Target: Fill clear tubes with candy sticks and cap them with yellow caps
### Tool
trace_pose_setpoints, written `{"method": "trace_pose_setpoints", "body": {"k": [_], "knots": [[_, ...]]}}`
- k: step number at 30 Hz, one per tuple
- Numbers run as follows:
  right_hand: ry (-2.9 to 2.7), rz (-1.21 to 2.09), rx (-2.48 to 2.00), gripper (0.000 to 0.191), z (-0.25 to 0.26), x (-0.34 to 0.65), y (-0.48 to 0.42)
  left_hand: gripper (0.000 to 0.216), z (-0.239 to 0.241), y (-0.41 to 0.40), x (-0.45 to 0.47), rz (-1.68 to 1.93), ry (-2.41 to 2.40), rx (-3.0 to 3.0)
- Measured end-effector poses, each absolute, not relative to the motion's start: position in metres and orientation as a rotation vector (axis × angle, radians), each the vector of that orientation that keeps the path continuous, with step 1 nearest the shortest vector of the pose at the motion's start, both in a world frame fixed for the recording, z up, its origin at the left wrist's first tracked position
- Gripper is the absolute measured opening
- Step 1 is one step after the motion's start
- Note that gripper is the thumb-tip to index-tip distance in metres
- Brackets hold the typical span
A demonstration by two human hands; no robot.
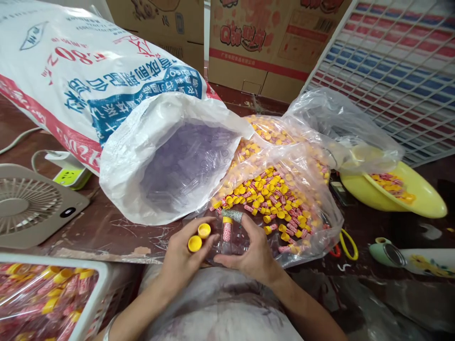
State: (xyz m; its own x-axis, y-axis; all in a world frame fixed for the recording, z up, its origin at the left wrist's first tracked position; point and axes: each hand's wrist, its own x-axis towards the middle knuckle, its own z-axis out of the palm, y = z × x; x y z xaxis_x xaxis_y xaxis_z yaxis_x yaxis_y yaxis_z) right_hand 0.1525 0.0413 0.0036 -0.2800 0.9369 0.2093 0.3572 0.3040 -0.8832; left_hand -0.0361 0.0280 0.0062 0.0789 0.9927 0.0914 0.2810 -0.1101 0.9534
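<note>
My left hand [185, 248] is closed around two tubes with round yellow caps [199, 236], their caps facing up; their bodies are mostly hidden by the fingers. A small clear tube with a yellow cap and red-and-white contents [227, 231] stands upright between the index finger and thumb of my right hand [254, 251]. A grey speckled wrap [232, 216] covers that index finger, pressed at the cap. Just beyond my hands, a clear plastic bag [316, 208] lies spread open with many small yellow-capped pieces [265, 192] in it.
A white printed sack [121, 184] lies open at centre left, with clear tubes [188, 156] inside. A fan [31, 203] and a basket of filled tubes [101, 272] are at left. At right are a yellow bowl [423, 189], scissors [348, 244] and a white rack [384, 76]; cartons [256, 47] stand behind.
</note>
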Motion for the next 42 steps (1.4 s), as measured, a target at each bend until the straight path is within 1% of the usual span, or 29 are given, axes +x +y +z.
{"method": "trace_pose_setpoints", "body": {"k": [2,4,6,7,8,9,12,13,14,16,18,20,23,25,27,31,33,36,39,41,42], "knots": [[-1.923,0.72,-1.102,0.069,0.002,0.149,0.041,0.031,0.008,0.029,-0.031,0.944,1.212,1.123],[-2.047,0.656,-0.993,0.074,0.003,0.149,0.043,0.035,0.008,0.033,-0.029,0.874,1.055,0.889],[-2.171,0.685,-0.945,0.086,0.005,0.156,0.047,0.036,0.009,0.038,-0.034,0.838,1.02,0.881],[-2.209,0.697,-0.969,0.09,0.006,0.164,0.051,0.035,0.012,0.042,-0.039,0.819,1.061,0.984],[-2.221,0.679,-1.029,0.088,0.008,0.175,0.055,0.032,0.016,0.047,-0.047,0.792,1.138,1.155],[-2.202,0.616,-1.122,0.077,0.009,0.188,0.06,0.03,0.021,0.053,-0.055,0.749,1.247,1.377],[-2.143,0.272,-1.458,0.023,0.012,0.235,0.071,0.033,0.034,0.074,-0.08,0.426,1.612,2.041],[-2.184,0.172,-1.553,0.013,0.012,0.248,0.073,0.035,0.036,0.081,-0.086,0.262,1.679,2.185],[-2.263,0.119,-1.626,0.011,0.011,0.259,0.073,0.036,0.037,0.087,-0.091,0.096,1.702,2.283],[-2.473,0.156,-1.669,0.013,0.008,0.271,0.069,0.033,0.033,0.098,-0.093,-0.172,1.66,2.387],[-2.63,0.244,-1.59,0.016,0.0,0.272,0.063,0.03,0.028,0.105,-0.089,-0.324,1.607,2.423],[-2.694,0.244,-1.499,0.017,-0.009,0.269,0.058,0.029,0.024,0.108,-0.085,-0.4,1.59,2.416],[-2.635,0.206,-1.455,0.015,-0.018,0.264,0.056,0.029,0.021,0.106,-0.083,-0.346,1.586,2.392],[-2.443,0.27,-1.442,0.01,-0.017,0.26,0.057,0.034,0.021,0.097,-0.084,-0.179,1.532,2.424],[-2.137,0.43,-1.408,0.003,-0.011,0.251,0.058,0.04,0.022,0.083,-0.083,0.052,1.398,2.513],[-1.5,0.851,-1.204,0.018,0.013,0.211,0.062,0.045,0.026,0.046,-0.068,0.403,1.045,2.688],[-1.361,0.952,-1.087,0.02,0.024,0.189,0.065,0.045,0.031,0.031,-0.058,0.472,0.896,2.692],[-1.383,1.036,-1.0,0.019,0.034,0.168,0.07,0.05,0.041,0.02,-0.047,0.452,0.744,2.617],[-1.558,1.082,-0.979,0.018,0.037,0.165,0.07,0.05,0.051,0.018,-0.046,0.419,0.707,2.511],[-1.729,1.105,-0.951,0.022,0.037,0.169,0.069,0.048,0.055,0.018,-0.049,0.42,0.719,2.419],[-1.816,1.116,-0.924,0.027,0.037,0.172,0.068,0.049,0.055,0.018,-0.05,0.424,0.723,2.36]]}}
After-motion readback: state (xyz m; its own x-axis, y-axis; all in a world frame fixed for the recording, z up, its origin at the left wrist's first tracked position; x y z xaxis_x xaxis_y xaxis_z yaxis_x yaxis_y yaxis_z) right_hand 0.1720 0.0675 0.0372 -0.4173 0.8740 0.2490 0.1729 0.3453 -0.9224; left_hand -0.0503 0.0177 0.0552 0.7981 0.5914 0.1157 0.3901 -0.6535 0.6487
